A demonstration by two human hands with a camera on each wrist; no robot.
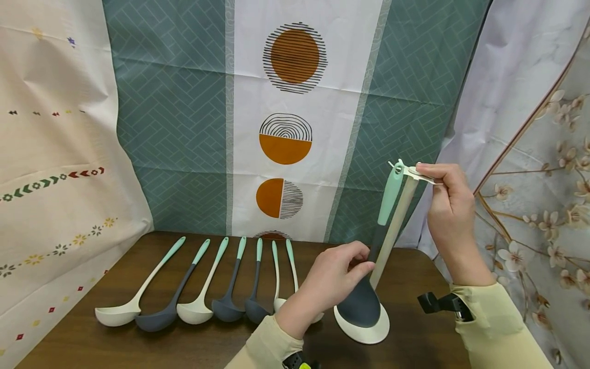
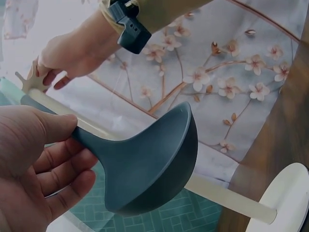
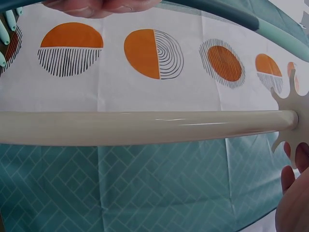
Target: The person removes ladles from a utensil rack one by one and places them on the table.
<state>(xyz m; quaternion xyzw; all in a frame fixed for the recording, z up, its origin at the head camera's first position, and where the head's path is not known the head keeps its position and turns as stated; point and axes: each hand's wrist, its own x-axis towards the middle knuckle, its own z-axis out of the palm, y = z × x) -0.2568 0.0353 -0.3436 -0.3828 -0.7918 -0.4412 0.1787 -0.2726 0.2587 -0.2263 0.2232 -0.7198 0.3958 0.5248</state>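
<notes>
A dark grey ladle point(image 1: 361, 302) with a mint handle hangs bowl-down from my left hand point(image 1: 334, 271), whose thumb and fingers pinch the lower handle just above the bowl. In the left wrist view the ladle's bowl point(image 2: 149, 169) shows its hollow side. Beside it rises a cream utensil stand point(image 1: 395, 225) with a round base and a star-like top of curved hooks point(image 3: 292, 108). My right hand point(image 1: 451, 210) grips that top from the right. In the head view the looped tip of the ladle's handle point(image 1: 398, 168) overlaps the hooks.
Several more ladles point(image 1: 195, 310), cream and dark grey with mint handle ends, lie in a row across the left and middle of the brown wooden table point(image 1: 405, 333). Patterned cloths point(image 1: 170, 102) hang behind the table and along both sides.
</notes>
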